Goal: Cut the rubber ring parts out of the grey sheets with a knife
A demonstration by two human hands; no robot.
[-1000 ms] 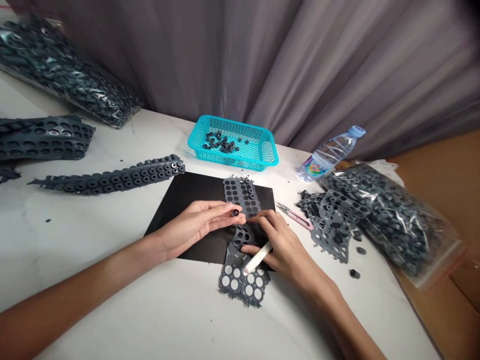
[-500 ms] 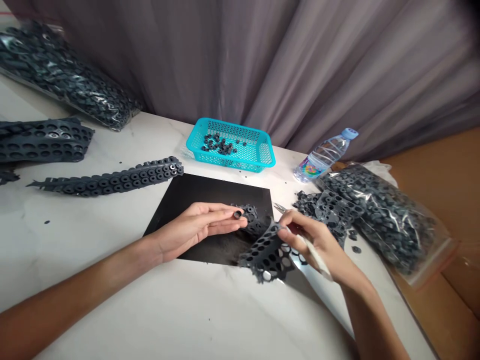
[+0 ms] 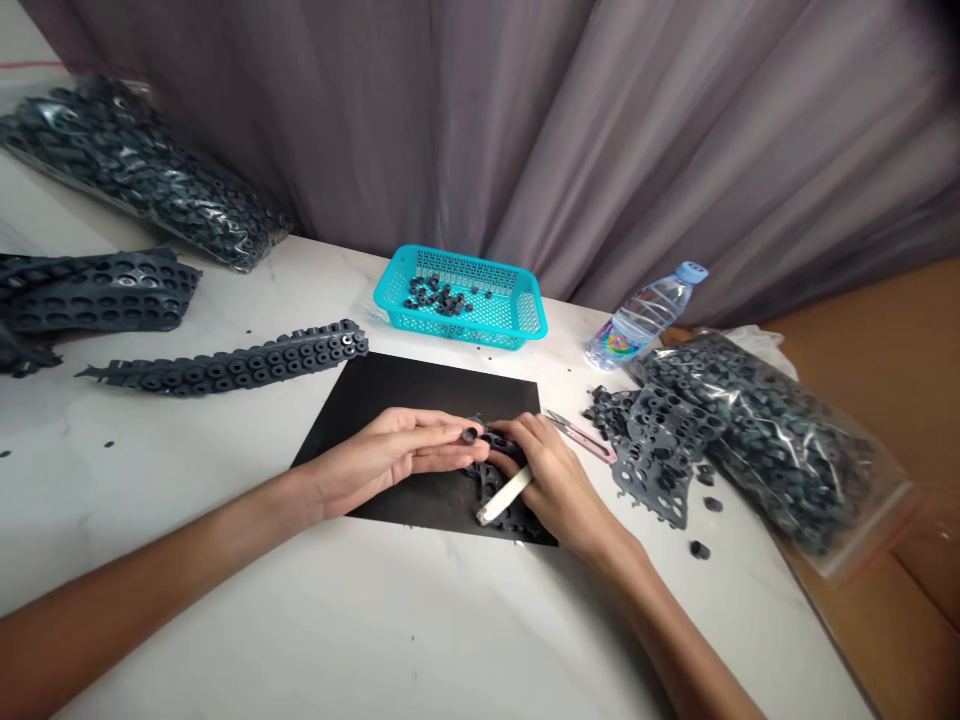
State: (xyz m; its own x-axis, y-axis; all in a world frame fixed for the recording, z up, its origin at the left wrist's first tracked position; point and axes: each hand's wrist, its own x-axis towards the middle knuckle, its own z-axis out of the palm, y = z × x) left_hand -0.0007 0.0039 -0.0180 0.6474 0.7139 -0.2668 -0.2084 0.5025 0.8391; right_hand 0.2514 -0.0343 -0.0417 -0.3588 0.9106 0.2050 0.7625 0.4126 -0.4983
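Note:
My left hand (image 3: 409, 440) is over the black mat, palm turned inward. Its thumb and fingers are closed on a small black rubber cup-shaped piece (image 3: 469, 436). My right hand (image 3: 551, 480) is close beside it, fingers curled, with a slim white-handled tool (image 3: 504, 497) held in it. The tool's working end is hidden by the hand. Under the right fingers lies a dark rubber sheet (image 3: 491, 482) with round holes, partly covered. The right fingertips touch dark rubber near the left fingers; exactly what they pinch is unclear.
Behind the black mat (image 3: 405, 385) stands a turquoise basket (image 3: 517, 335) holding several black pieces. Pink snips (image 3: 581, 435), perforated rubber scraps (image 3: 664, 440), a water bottle (image 3: 641, 315) and a filled bag (image 3: 780, 450) are at right. Left lie a rubber strip (image 3: 240, 362) and another bag (image 3: 150, 170).
My right hand has moved left to meet my left hand over the mat. The perforated sheet no longer hangs from it. The pink snips are now uncovered. My left hand is nearly still.

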